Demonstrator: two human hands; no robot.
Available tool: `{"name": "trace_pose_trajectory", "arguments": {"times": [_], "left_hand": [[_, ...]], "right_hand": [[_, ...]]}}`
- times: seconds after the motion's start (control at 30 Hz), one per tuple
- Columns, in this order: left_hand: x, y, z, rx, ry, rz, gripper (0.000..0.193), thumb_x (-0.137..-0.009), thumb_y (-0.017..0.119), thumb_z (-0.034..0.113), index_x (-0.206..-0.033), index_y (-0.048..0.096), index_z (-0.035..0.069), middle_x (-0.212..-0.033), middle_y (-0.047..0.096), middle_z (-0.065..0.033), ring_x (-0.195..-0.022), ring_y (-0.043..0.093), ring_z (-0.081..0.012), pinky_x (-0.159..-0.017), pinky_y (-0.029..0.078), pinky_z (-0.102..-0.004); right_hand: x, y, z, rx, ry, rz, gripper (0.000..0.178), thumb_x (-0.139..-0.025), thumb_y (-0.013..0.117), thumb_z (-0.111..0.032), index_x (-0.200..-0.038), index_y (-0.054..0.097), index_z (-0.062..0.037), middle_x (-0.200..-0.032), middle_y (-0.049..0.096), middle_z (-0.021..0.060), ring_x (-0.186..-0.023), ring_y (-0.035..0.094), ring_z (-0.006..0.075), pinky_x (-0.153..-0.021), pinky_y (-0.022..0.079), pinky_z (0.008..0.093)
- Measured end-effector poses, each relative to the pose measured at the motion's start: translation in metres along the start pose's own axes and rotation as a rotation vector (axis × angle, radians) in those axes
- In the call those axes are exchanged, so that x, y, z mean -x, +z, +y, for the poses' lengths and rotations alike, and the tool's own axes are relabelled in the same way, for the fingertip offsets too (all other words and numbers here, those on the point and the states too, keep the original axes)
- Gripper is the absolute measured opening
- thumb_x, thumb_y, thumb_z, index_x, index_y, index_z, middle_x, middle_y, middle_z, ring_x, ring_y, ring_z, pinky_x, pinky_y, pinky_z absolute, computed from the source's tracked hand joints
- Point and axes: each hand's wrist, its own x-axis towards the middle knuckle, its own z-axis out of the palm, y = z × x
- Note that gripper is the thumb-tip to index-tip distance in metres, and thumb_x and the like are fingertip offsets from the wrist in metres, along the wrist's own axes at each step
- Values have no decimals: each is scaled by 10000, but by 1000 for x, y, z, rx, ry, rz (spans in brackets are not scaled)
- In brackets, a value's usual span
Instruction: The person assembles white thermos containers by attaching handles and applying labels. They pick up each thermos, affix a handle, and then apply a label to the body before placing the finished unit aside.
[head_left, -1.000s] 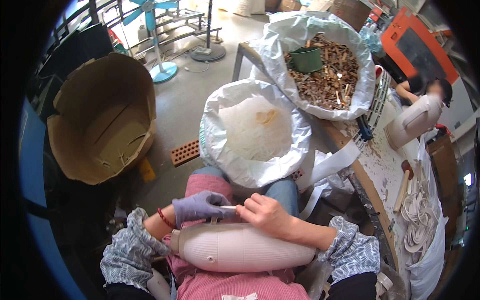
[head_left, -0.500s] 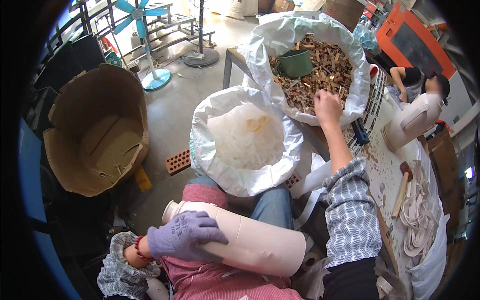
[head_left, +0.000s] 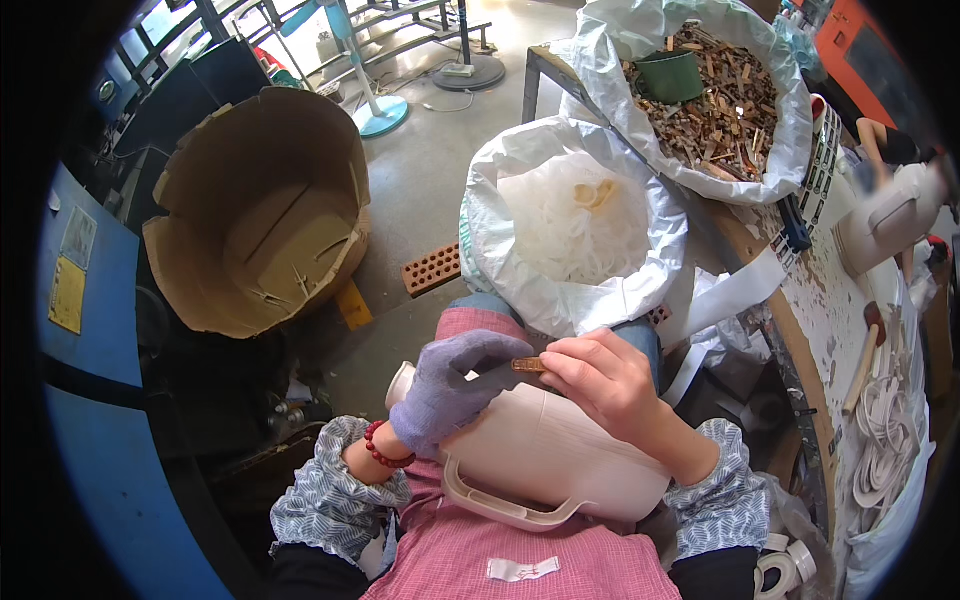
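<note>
Resting across the person's lap, a cream plastic jug [head_left: 545, 450] lies on its side, handle near. The gloved left hand [head_left: 445, 392] presses on its far left end. The bare right hand [head_left: 600, 375] pinches a small brown piece [head_left: 528, 365] against the jug.

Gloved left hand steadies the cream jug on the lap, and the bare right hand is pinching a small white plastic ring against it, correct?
Not quite. The head view shows the right hand pinching a small brown piece, not a white ring. The rest holds: the gloved left hand steadies the cream jug on the lap.
</note>
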Motion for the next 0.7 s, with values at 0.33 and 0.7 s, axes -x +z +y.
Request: {"name": "trace_pose_trajectory", "arguments": {"times": [0.33,0.7], "left_hand": [[23,-11,1,24,140,-107,184,-879,625,17,-1055,669,-17,-927,687,-61,-839,638,-132,-770,523,-270],[103,-22,-17,-355,417,-154,675,-598,911,248,-1172,607,67,-1162,616,-140,-1006,630,-301,-855,504,-378]], "right_hand": [[-23,-11,-27,-264,-106,-125,332,-689,714,-10,-1018,710,-50,-908,593,52,-693,586,167,-585,515,254],[8,-10,-63,-383,187,-620,186,-750,712,-85,-920,652,-38,-834,645,87,-722,651,240,-629,527,324]]}}
